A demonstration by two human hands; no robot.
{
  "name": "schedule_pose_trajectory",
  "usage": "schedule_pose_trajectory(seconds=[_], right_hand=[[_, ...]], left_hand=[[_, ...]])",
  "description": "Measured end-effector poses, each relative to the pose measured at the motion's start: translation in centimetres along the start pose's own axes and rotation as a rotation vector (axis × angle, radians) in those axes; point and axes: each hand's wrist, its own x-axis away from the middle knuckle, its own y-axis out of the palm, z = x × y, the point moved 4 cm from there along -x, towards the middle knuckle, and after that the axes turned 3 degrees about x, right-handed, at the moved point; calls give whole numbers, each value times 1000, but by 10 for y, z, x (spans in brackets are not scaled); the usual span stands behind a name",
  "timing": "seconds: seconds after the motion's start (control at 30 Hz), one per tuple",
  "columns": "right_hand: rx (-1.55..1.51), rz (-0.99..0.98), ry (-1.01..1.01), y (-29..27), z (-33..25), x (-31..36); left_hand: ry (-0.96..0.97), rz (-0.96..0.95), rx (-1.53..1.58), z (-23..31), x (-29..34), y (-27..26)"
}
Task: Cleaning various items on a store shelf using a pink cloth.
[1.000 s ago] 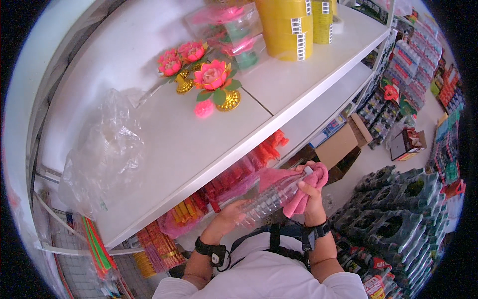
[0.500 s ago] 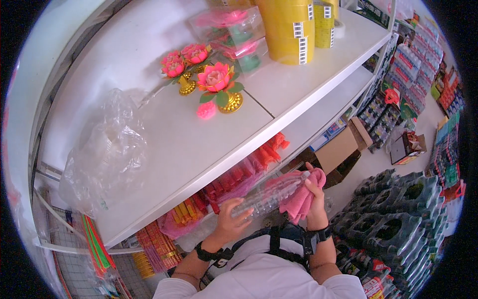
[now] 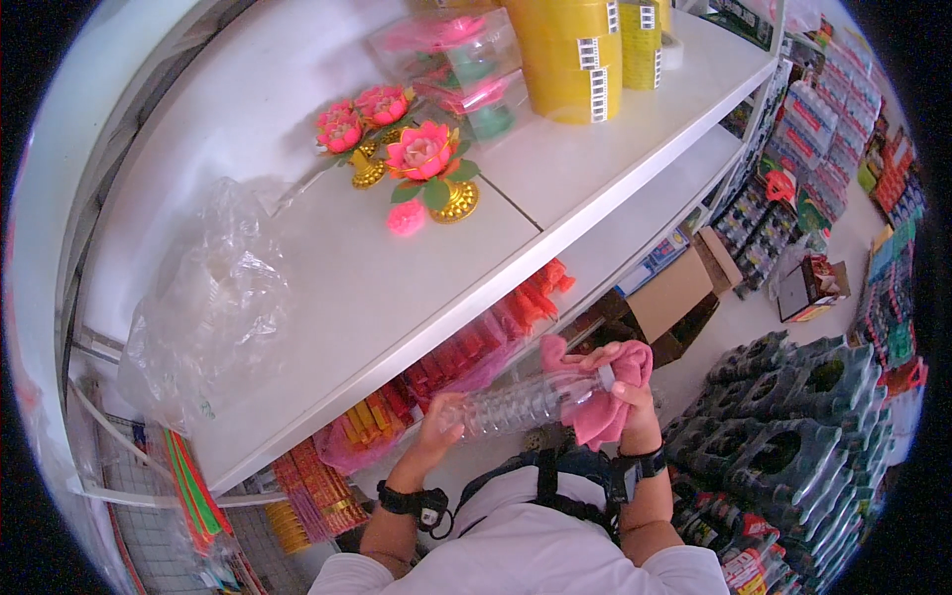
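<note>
A clear ribbed plastic bottle (image 3: 511, 407) lies almost level in front of my chest, below the shelf edge. My left hand (image 3: 437, 428) is closed around its base end. At the other end, my right hand (image 3: 635, 397) grips a pink cloth (image 3: 593, 421), which is bunched around the bottle's neck. A pale cap shows between the cloth and my right fingers. Part of the cloth hangs below the bottle, and another fold sticks up above it.
On the white shelf (image 3: 357, 307) stand pink lotus ornaments (image 3: 421, 154), yellow tape rolls (image 3: 565, 59) and a crumpled clear bag (image 3: 213, 297). Red packets (image 3: 446, 362) fill the shelf beneath. An open cardboard box (image 3: 674, 297) sits beyond my right hand; wrapped bottle packs (image 3: 783, 446) are stacked at right.
My left hand has closed around the bottle's base, its fingers spread before. The bottle is more level, and the cloth has shifted, with a fold now above the neck.
</note>
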Motion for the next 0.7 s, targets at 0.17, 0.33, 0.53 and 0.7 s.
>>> schedule_pose_trajectory(seconds=[0.17,0.33,0.53,0.7], right_hand=[[-152,-14,-24,-2,6,-3],[-631,-329,-59,-4,21,-11],[-448,89,-85,15,4,-15],[97,244,-231,33,5,-9]], left_hand=[[-194,-115,-2,6,2,-1],[-286,-106,454,-7,-5,25],[-94,-71,596,3,-11,46],[-33,33,113,0,-17,63]])
